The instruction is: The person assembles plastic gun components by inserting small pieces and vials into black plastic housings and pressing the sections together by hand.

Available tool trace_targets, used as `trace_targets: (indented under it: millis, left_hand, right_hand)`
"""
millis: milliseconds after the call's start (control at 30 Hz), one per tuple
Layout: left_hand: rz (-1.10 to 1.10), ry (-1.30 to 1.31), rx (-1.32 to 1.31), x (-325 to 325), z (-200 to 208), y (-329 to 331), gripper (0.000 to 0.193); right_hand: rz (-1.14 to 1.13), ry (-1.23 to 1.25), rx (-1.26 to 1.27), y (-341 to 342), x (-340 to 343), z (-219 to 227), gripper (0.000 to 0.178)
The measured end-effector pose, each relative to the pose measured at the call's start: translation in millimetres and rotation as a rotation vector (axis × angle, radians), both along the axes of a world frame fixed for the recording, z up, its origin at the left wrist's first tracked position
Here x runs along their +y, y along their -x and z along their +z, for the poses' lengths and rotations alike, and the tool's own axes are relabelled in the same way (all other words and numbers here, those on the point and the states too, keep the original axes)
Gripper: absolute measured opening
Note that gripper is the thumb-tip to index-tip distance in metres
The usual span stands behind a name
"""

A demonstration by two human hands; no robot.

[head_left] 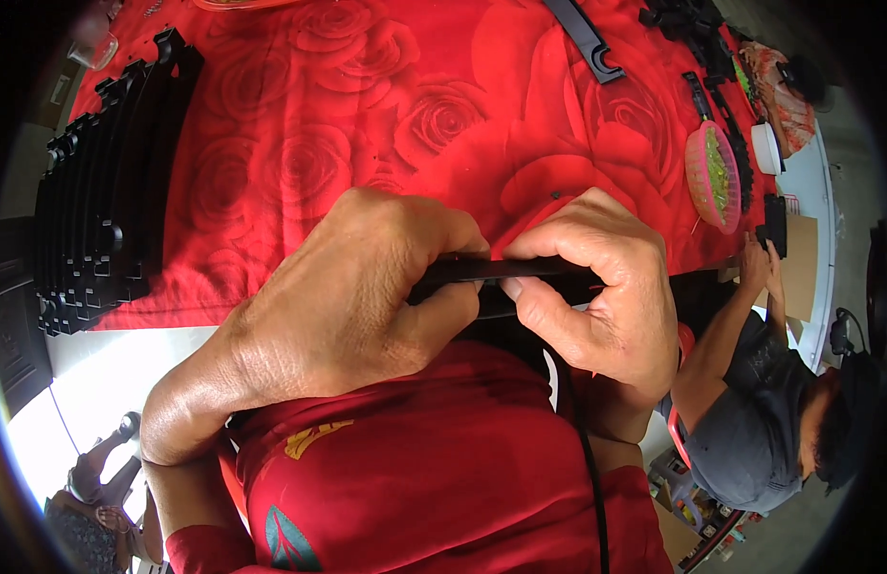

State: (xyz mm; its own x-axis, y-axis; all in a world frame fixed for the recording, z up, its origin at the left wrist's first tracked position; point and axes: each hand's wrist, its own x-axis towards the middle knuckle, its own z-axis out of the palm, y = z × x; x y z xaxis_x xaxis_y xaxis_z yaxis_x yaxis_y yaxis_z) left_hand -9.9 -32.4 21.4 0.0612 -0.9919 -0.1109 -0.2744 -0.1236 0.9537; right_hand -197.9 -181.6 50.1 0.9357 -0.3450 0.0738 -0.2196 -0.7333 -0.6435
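Note:
A thin black strip, seemingly plastic (496, 270), is held level close in front of my red shirt, just off the near edge of the table. My left hand (328, 297) pinches it between thumb and curled fingers from the left. On the other side, my right hand (611, 277) grips it the same way, and the two thumb tips nearly meet at its middle. The fingers cover much of the strip, so its full shape is hidden.
A red rose-patterned cloth (443, 115) covers the table. Several long black notched pieces (128, 191) stand in a row at left; a similar piece (585, 40) lies at the far side. At right are a pink basket (694, 182) and a seated co-worker (749, 421).

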Motion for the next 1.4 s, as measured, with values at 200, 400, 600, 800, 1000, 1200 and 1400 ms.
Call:
trace_targets:
  millis: [200, 400, 600, 800, 1000, 1200, 1400]
  left_hand:
    - [-0.033, 0.036, -0.070, 1.6, -1.4, -0.4, 0.023]
    - [-0.032, 0.056, -0.073, 3.4, -2.6, 1.9, 0.023]
    - [0.061, 0.050, -0.073, 6.4, 2.3, 3.0, 0.023]
    - [0.149, 0.070, -0.078, 7.3, 4.5, -1.8, 0.023]
    - [0.197, 0.159, -0.173, 13.6, -2.8, 2.0, 0.022]
    - [0.226, 0.172, -0.120, 12.2, 6.0, 1.1, 0.018]
    - [0.236, 0.157, -0.125, 15.6, 8.2, 1.6, 0.018]
  right_hand:
    - [0.044, -0.055, -0.027, 0.4, -0.5, -6.6, 0.019]
    - [0.088, -0.062, 0.041, -0.9, -2.2, -0.2, 0.020]
    - [0.024, 0.053, -0.115, -1.5, -2.7, 6.8, 0.032]
    - [-0.107, 0.337, -0.172, 10.3, 1.3, 33.4, 0.021]
    - [-0.130, 0.510, -0.184, 3.6, 2.9, 16.2, 0.022]
    - [-0.151, 0.561, -0.144, 7.5, 5.1, 27.4, 0.018]
    - [-0.132, 0.181, -0.187, -0.5, -10.4, 11.2, 0.033]
